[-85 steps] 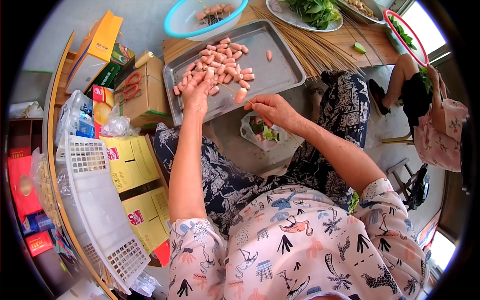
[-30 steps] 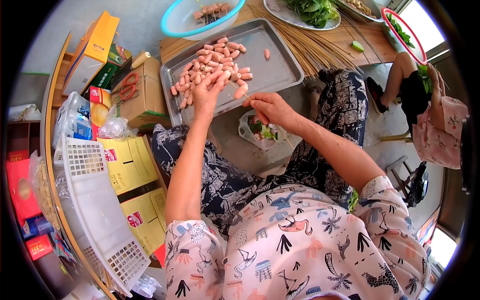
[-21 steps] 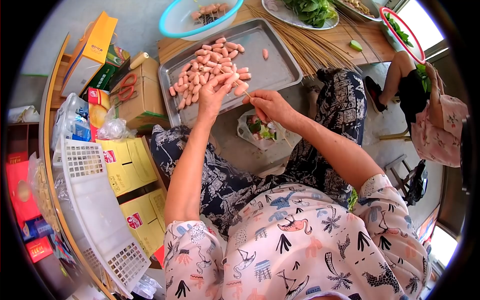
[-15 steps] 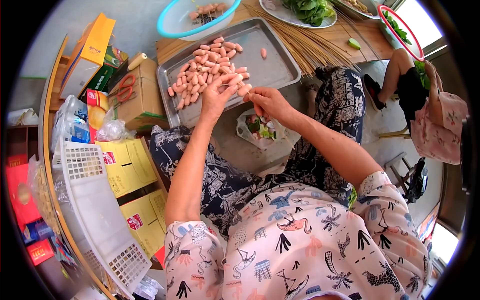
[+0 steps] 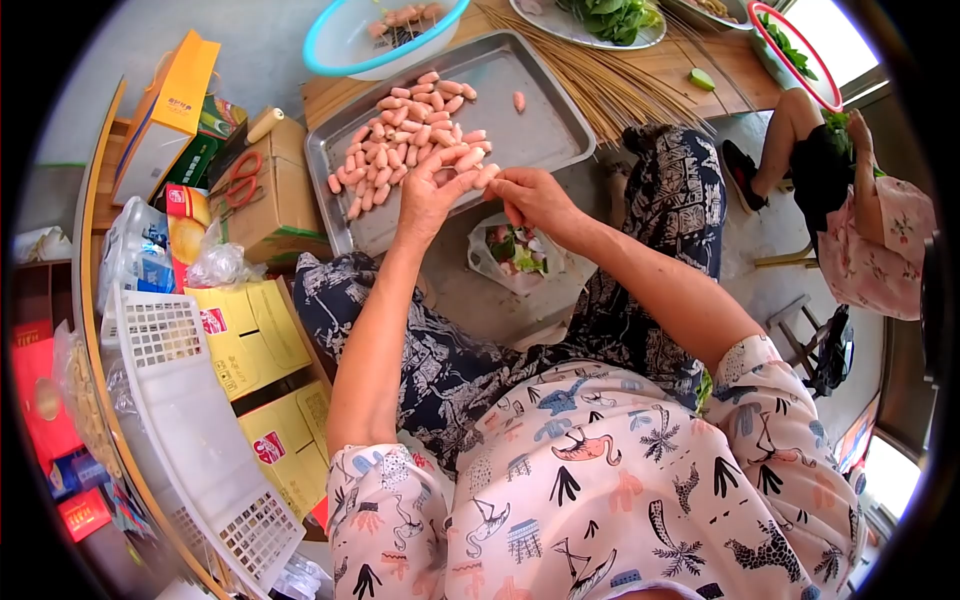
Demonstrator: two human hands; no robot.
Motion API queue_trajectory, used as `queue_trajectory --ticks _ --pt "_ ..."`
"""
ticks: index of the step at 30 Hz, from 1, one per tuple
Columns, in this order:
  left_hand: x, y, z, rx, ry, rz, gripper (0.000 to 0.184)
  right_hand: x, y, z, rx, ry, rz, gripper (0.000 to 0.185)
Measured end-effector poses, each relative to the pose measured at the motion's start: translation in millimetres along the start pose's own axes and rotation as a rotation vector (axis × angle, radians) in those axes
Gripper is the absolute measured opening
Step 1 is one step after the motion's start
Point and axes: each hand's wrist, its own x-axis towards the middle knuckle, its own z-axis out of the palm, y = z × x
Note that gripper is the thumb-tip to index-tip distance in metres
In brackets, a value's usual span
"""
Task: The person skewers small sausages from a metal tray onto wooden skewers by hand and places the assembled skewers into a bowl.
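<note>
My left hand (image 5: 432, 198) is closed around a small pink sausage (image 5: 487, 176), whose end points toward my other hand. Pressed up to that end, my right hand (image 5: 532, 197) pinches what looks like a thin bamboo skewer, mostly hidden by the fingers. Both hands are over the near edge of a metal tray (image 5: 540, 130). A heap of small sausages (image 5: 405, 135) covers the tray's left part, and one single sausage (image 5: 519, 101) lies apart at the right. Many loose bamboo skewers (image 5: 570, 75) lie beside the tray on the wooden table.
A blue-rimmed bowl (image 5: 310, 50) with skewered sausages stands behind the tray. Leafy greens lie on a plate (image 5: 655, 40); a red-rimmed basket (image 5: 835, 100) is farther right. Below my hands sits a plastic bag (image 5: 485, 262) of scraps. Scissors (image 5: 240, 180) rest on a cardboard box (image 5: 285, 190). Another person (image 5: 875, 230) sits right.
My right hand has come closer to the sausage's end, so the small gap between them has closed. My left hand keeps its hold. The whole view has shifted slightly.
</note>
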Motion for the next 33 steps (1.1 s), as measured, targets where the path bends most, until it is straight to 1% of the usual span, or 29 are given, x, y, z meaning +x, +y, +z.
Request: queue_trajectory --ticks 6,8,19,21,22,24,25,27,28,29,31,32,33 --pt "-3.7 -4.1 11.6 -0.078 -0.005 -0.005 0.035 2.1 5.0 1.5 -0.113 -0.001 -0.081 0.023" --pt "-2.7 -7.2 10.5 -0.047 -0.003 0.016 0.034 -1.3 0.3 3.2 -0.125 -0.004 -0.125 0.023" --pt "0.7 -16.7 11.6 0.044 0.044 0.028 0.031 -3.2 -4.5 3.1 -0.164 -0.013 -0.097 0.025" --pt "3.6 -20.5 10.5 0.118 0.104 0.042 0.027 -2.9 -4.3 2.0 -0.162 -0.02 -0.08 0.025" --pt "5.1 -19.6 7.7 0.119 0.104 0.042 0.027 -2.6 -3.0 1.2 -0.141 0.013 -0.073 0.024" --pt "8.2 -15.2 -4.2 0.021 0.231 -0.065 0.026 0.3 0.1 -0.9 -0.117 0.045 -0.067 0.024" --pt "10.1 -18.8 -12.3 0.022 0.231 -0.066 0.026 3.9 1.5 -2.9 -0.069 0.081 -0.074 0.023" --pt "15.2 -41.3 -31.6 0.464 0.217 -0.019 0.024 4.5 -0.2 -5.1 -0.022 0.116 -0.083 0.023" --pt "19.4 -44.3 -31.5 0.635 0.214 0.038 0.017 2.6 -4.9 -6.5 0.015 0.114 -0.066 0.023" --pt "18.7 -47.8 -31.1 0.636 0.214 0.04 0.017 1.1 -7.6 -7.5 0.052 0.113 -0.048 0.024" --pt "13.8 -50.0 -20.7 0.907 0.059 0.301 0.025 0.1 -8.2 -8.1 0.075 0.099 -0.054 0.024" --pt "12.1 -46.7 -15.1 0.894 -0.045 0.237 0.034 -0.4 -8.5 -8.5 0.097 0.086 -0.057 0.024" --pt "13.9 -50.3 -11.7 0.892 -0.046 0.24 0.034 -0.7 -8.5 -8.6 0.096 0.09 -0.057 0.024"
